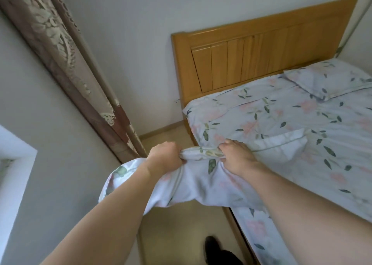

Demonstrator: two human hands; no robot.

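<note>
Watching through the head camera, I see both hands closed on one thing: the floral sheet (201, 188). My left hand (164, 158) is a fist, fingers curled round a bunched roll of the fabric, held just off the edge of the bed (236, 222). My right hand (236, 159) grips the other end of the same roll, fingers hooked over it and knuckles up, above the mattress edge. The hands are near each other, with a short gathered stretch of sheet between them.

From that roll the sheet hangs in a loose fold over the side of the bed, under my left forearm, above the floor (181, 230). The rest of the sheet lies spread across the mattress up to the wooden headboard (261, 53). A pillow (330, 79) in the same print lies at the far right, just beside the headboard.

A patterned brown curtain (60, 53) hangs along the left wall. A dark shoe (213, 246) shows on the floor at the bottom, close to the bed frame.
</note>
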